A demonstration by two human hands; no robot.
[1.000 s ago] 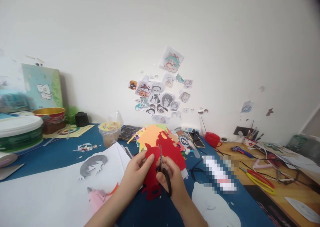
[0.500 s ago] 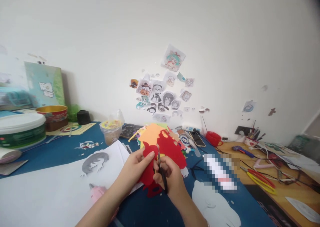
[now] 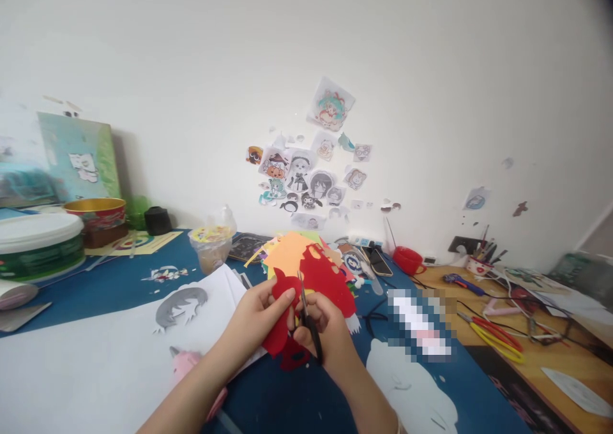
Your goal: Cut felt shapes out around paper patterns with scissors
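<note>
Little has shifted over the past second: both hands and the red paper sit a touch further left, and the scissors point up as before. At the far left of the desk stands a white tub. A white sheet carries a grey cut-out, and a plastic cup stands behind it. The left hand pinches the red paper by its left edge, thumb on top, holding it above the desk. The scissors' blades stand in the paper. The right hand is closed around their black handles. Just behind lies a stack of coloured paper. Further right stand a red cup and, well apart, a yellow-handled tool.
</note>
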